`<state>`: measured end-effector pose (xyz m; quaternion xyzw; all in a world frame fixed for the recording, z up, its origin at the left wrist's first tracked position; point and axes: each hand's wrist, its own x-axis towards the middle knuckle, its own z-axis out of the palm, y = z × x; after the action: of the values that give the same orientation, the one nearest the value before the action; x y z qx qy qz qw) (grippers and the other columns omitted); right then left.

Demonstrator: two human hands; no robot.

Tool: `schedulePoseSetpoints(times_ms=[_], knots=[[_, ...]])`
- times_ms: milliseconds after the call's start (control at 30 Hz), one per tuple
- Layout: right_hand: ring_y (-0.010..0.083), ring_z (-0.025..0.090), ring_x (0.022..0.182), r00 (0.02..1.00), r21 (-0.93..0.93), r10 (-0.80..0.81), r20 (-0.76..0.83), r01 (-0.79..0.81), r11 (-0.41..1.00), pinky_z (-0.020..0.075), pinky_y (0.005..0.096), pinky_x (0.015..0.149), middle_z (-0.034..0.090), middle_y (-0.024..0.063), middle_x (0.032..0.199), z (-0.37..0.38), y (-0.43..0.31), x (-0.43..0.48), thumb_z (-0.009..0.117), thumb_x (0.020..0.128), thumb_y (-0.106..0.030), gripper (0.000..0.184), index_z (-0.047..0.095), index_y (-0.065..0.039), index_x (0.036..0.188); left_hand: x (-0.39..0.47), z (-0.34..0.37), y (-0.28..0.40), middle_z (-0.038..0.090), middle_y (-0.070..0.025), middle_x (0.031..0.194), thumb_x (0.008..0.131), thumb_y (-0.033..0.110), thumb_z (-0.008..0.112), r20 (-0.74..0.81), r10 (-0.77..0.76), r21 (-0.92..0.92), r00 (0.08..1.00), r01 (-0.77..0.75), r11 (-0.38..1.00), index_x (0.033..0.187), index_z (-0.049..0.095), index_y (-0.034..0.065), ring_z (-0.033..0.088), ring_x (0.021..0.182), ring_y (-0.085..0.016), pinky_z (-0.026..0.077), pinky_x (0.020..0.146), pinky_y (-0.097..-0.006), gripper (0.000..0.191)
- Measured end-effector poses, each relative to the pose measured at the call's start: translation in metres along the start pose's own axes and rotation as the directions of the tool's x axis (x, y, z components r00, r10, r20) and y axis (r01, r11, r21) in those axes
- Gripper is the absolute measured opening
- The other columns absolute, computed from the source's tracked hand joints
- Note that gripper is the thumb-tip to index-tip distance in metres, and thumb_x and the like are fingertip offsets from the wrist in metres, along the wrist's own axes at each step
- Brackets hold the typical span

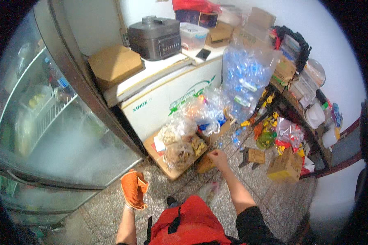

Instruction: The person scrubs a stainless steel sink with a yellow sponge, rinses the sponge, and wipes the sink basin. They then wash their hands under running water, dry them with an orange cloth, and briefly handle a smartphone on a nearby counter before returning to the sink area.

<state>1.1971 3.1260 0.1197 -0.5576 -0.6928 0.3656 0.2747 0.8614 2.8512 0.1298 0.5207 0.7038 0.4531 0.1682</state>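
Observation:
An orange textured cloth covers my left hand, which is raised over the floor at the lower left; the fingers are hidden under it. My right hand is bare and held out ahead, its fingers curled together, and whether something small is between them is unclear. Beyond it, clear plastic bags of food rest on a flattened cardboard piece. A brown object, perhaps cardboard, lies just below my right hand.
A glass-doored fridge stands at left. A white chest freezer bears a black cooker and a cardboard box. A bag of plastic bottles, a small wooden stool and a carton are at right.

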Motion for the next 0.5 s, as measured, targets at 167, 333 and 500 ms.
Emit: schedulePoseSetpoints(times_ms=[167,333,500], knots=[[0.0109,0.052,0.057,0.981,0.012,0.022,-0.194,-0.020,1.000,0.0425,0.0291,0.053,0.058,0.0034,0.060,-0.008,-0.045,0.126,0.071,0.070,-0.018,0.019,0.059,-0.003,0.067,0.061,-0.002,0.053,0.053,-0.0109,0.075,0.074,0.012,0.059,-0.186,-0.005,0.060,0.983,0.016,0.998,0.087,0.053,0.0073,0.054,0.075,-0.027,0.041,0.069,-0.0360,0.015],[0.0133,0.052,0.057,0.964,0.093,-0.054,-0.260,0.081,0.992,0.0419,0.0317,0.053,0.058,0.0051,0.060,-0.002,-0.075,0.247,0.074,0.066,-0.023,0.027,0.058,-0.002,0.067,0.176,-0.034,0.063,0.056,-0.0060,0.079,0.081,0.014,0.055,0.112,-0.028,0.568,0.993,-0.041,0.822,0.088,0.051,0.0049,0.055,0.075,-0.022,0.042,0.063,-0.0333,0.012],[0.0188,0.054,0.061,0.945,0.176,0.013,-0.326,0.047,0.983,0.0435,0.0337,0.059,0.059,0.0086,0.066,-0.007,-0.099,0.366,0.077,0.063,-0.032,0.037,0.057,-0.001,0.069,0.293,-0.021,0.046,0.055,-0.0109,0.119,0.088,0.011,0.050,-0.152,-0.065,-0.687,0.986,-0.058,0.724,0.117,0.049,0.0021,0.057,0.103,-0.019,0.052,0.077,-0.0313,0.030]])
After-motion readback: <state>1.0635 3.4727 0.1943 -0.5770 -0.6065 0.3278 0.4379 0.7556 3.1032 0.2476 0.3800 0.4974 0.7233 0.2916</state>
